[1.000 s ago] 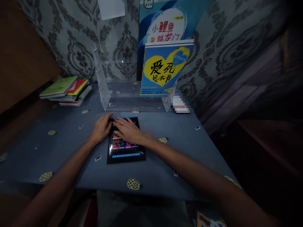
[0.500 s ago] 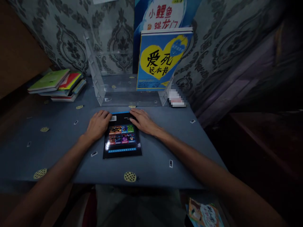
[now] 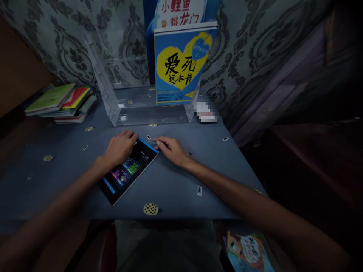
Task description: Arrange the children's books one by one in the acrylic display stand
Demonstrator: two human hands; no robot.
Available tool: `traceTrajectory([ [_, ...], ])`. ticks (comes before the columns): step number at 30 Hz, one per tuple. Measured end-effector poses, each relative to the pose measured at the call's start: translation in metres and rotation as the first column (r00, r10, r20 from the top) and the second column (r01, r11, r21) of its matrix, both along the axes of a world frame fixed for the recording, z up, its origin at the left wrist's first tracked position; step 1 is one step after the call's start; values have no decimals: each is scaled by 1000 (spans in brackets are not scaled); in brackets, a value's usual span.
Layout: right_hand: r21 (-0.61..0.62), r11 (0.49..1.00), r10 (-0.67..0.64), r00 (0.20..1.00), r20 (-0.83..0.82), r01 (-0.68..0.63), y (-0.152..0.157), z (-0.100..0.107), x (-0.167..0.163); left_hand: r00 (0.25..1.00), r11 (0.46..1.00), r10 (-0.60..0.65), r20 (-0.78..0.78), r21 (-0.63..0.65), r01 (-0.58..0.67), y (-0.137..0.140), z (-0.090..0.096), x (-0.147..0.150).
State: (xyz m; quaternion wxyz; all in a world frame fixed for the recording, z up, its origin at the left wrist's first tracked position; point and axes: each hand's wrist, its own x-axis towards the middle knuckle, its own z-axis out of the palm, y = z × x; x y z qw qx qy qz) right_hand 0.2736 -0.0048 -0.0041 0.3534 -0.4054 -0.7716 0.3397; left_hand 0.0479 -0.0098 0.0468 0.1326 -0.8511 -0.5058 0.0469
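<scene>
A thin black book (image 3: pixel 122 176) with a blue strip along its top edge and rows of small coloured pictures lies slantwise on the table. My left hand (image 3: pixel 120 147) covers its upper left part, fingers bent over the top edge and closed on it. At the upper right corner is my right hand (image 3: pixel 171 149), index finger stretched out and thumb apart from it. Its fingertips are at the corner; whether they pinch it is unclear. Beyond my hands stands a clear book rack (image 3: pixel 153 115), holding a blue book (image 3: pixel 181 70) with a yellow heart at its right side.
A taller blue book (image 3: pixel 183 13) stands behind the heart one. Several books are piled (image 3: pixel 61 102) at the back left. A pixelated white item (image 3: pixel 206 113) lies right of the rack. Below the table's front edge shows another colourful book (image 3: pixel 249 251). Patterned wallpaper (image 3: pixel 124 41) rises behind.
The black book has turned clockwise, its lower end swinging to the left. My right hand has shifted slightly down at its corner. The view has shifted a little.
</scene>
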Motion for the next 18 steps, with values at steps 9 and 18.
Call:
traceTrajectory([
  [9, -97, 995, 1, 996, -91, -10, -3, 0, 9, 995, 995, 33, 94, 90, -42, -55, -18, 52],
  [18, -108, 994, -25, 993, -116, 13, -4, 2, 11, 991, 991, 22, 129, 129, -39, -57, -21, 56],
])
